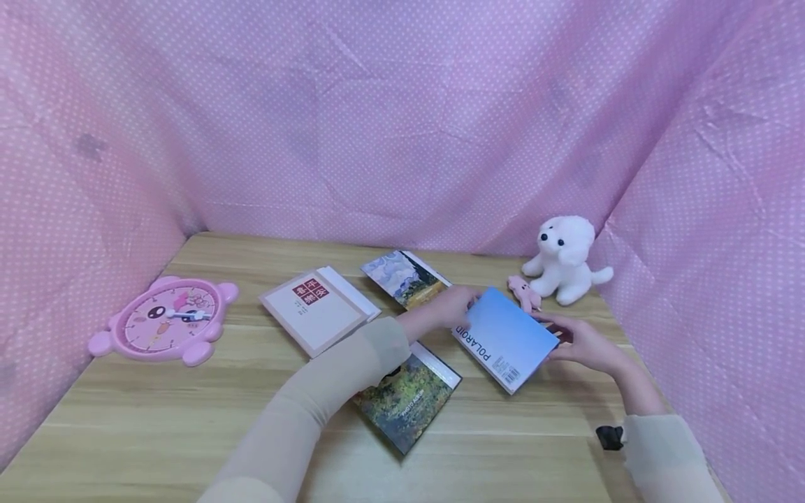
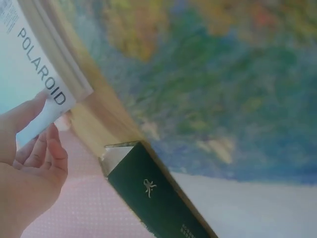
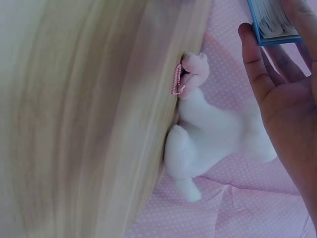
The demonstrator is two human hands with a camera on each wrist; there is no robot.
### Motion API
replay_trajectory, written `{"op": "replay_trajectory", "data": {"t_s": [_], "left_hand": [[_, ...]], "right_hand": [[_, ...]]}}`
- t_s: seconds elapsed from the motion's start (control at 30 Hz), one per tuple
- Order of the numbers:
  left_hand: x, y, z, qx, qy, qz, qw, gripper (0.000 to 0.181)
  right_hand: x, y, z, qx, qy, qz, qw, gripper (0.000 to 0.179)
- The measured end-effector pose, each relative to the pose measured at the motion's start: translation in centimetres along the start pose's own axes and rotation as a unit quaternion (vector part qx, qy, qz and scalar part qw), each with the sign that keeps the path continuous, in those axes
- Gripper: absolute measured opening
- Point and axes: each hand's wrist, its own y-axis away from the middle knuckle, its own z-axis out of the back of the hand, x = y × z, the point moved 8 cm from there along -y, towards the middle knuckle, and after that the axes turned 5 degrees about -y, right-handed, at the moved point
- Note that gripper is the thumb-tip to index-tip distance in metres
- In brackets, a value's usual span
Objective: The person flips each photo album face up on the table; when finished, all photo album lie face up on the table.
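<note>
A blue-and-white POLAROID photo album (image 1: pixel 509 339) is held slightly tilted over the right part of the table. My left hand (image 1: pixel 443 307) pinches its left corner; the left wrist view shows the thumb on the cover and the other fingers curled below. At the opposite edge, my right hand (image 1: pixel 585 344) grips it, and the right wrist view shows the page edges (image 3: pixel 275 20) between the fingers. Below my left forearm lies a photo album with a leafy painted cover (image 1: pixel 411 402), partly hidden by the sleeve. Behind my left hand is another album with a landscape painting (image 1: pixel 402 276).
A cream album with red characters (image 1: pixel 314 311) lies left of centre. Further left is a pink toy clock (image 1: pixel 166 321). At the back right sit a white plush dog (image 1: pixel 562 258) and a small pink plush toy (image 1: pixel 525 292). Pink dotted cloth (image 1: pixel 390 126) surrounds the wooden table.
</note>
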Motion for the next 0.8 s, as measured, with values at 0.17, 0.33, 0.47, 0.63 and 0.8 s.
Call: {"op": "replay_trajectory", "data": {"t_s": [0.17,0.33,0.47,0.63,0.8], "left_hand": [[-0.2,0.4,1.2,-0.009,0.056,-0.001,0.9984,0.065],[-0.5,0.8,2.1,-0.005,0.082,-0.016,0.9965,0.064],[-0.6,1.0,2.5,-0.012,0.098,-0.031,0.9947,0.068],[-0.1,0.8,2.6,-0.008,0.13,-0.034,0.9909,0.073],[-0.1,1.1,3.2,-0.012,0.159,-0.04,0.9863,0.075]], "right_hand": [[0.9,-0.2,0.2,-0.007,0.002,0.013,0.9999,0.072],[2.0,-0.5,0.4,-0.009,-0.005,0.049,0.9988,0.069],[2.8,-0.7,0.5,-0.012,-0.01,0.077,0.9969,0.069],[3.5,-0.9,0.7,-0.016,-0.016,0.089,0.9958,0.068],[3.7,-0.9,0.9,-0.019,-0.001,0.076,0.9969,0.067]]}}
